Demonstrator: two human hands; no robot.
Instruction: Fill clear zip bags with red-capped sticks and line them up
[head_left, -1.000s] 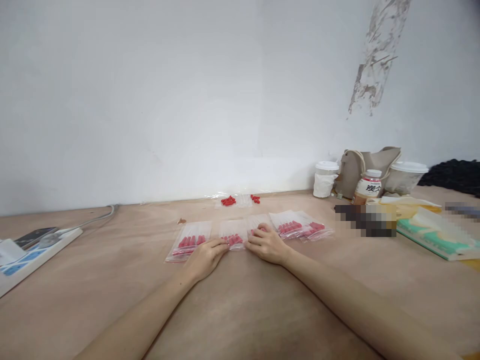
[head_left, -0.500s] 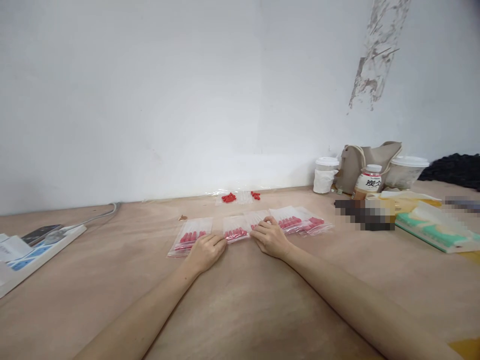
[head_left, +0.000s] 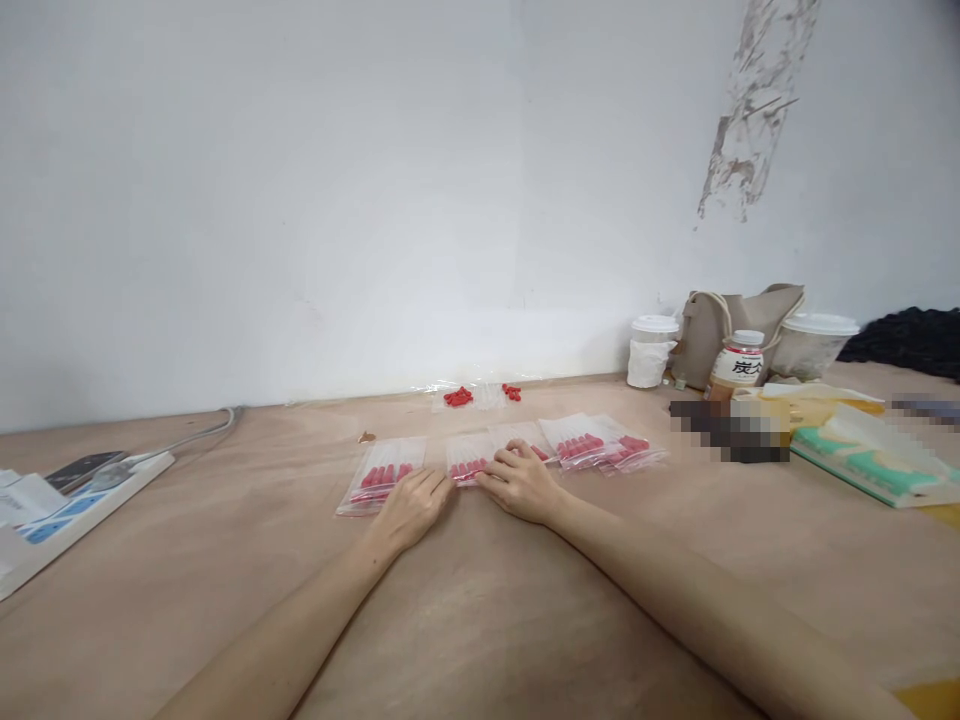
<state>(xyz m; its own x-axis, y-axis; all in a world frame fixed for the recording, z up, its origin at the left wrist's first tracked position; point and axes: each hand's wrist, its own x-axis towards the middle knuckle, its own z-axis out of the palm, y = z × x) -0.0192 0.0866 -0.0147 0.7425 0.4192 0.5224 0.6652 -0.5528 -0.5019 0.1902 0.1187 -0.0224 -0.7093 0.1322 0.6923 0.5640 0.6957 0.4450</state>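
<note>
A clear zip-lock bag (head_left: 471,447) holding several red, finger-like pieces lies flat on the table in the middle. At its near left corner my left hand (head_left: 415,507) has its fingers closed together on the edge. My right hand (head_left: 523,484) is closed on the same near edge from the right, its fingertips hidden against the plastic. Partly behind my right hand lies another such bag (head_left: 504,436). Left of my left hand sits a stack of filled bags (head_left: 394,455); to the right are more filled bags (head_left: 574,432).
By the wall lie loose red pieces (head_left: 459,397) on clear plastic. A power strip (head_left: 82,510) and phone (head_left: 86,468) are at left. At right stand a lidded cup (head_left: 651,350), a bottle (head_left: 739,362), a grey bag (head_left: 694,335) and a green tissue pack (head_left: 862,462).
My right hand has slid left along the near edge of the middle bag, uncovering more of the bag to its right. My left hand has hardly moved.
</note>
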